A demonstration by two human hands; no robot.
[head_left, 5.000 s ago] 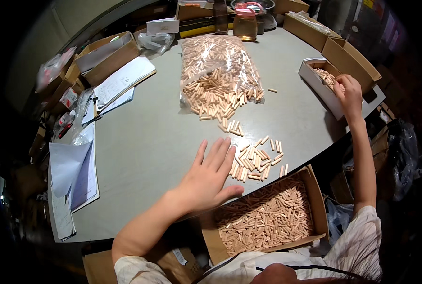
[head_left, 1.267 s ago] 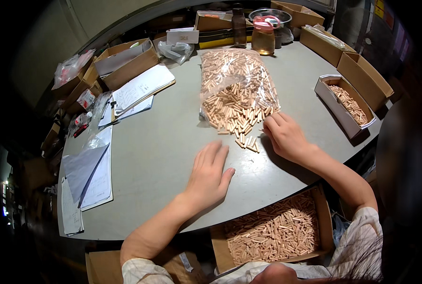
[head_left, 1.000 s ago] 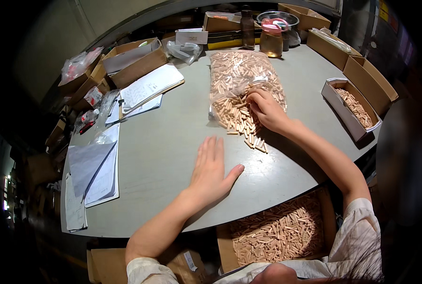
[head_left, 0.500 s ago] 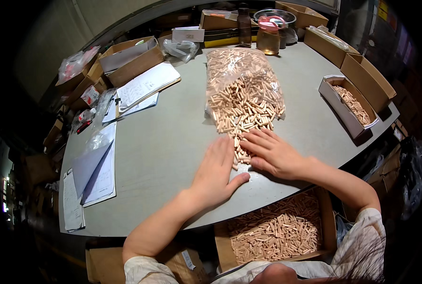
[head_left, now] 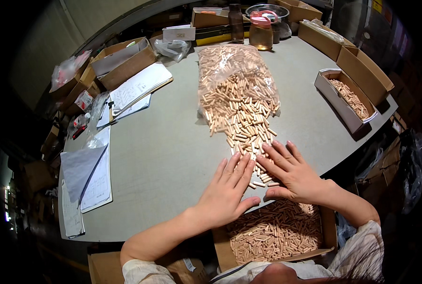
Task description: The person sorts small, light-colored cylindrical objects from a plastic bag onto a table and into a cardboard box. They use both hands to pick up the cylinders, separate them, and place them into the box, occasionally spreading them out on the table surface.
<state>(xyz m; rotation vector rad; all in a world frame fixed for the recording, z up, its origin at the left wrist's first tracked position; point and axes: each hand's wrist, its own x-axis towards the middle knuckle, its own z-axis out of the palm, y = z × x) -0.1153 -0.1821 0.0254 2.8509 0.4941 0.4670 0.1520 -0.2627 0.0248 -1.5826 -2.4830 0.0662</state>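
Note:
Many small pale wooden dowels (head_left: 249, 120) spill from a clear plastic bag (head_left: 220, 59) onto the grey table (head_left: 158, 146). The stream of dowels narrows toward the near edge. My left hand (head_left: 227, 187) lies along its left side, fingers stretched forward and thumb out to the right. On the other side my right hand (head_left: 291, 173) is spread flat, its fingers touching the dowels. A few loose dowels lie between the two hands. Just below the table edge stands a cardboard box (head_left: 328, 227) holding a heap of the same dowels.
A narrow box of dowels (head_left: 336, 102) stands at the right beside an upright cardboard box (head_left: 365, 73). Papers and a clipboard (head_left: 140, 90) lie on the left. At the back are a jug with a pink lid (head_left: 261, 35), a dark bottle (head_left: 236, 23) and several boxes.
Both hands have moved nearer the table's front edge and slightly right, drawing dowels along. The strip of dowels now reaches closer to the edge. The view has shifted slightly.

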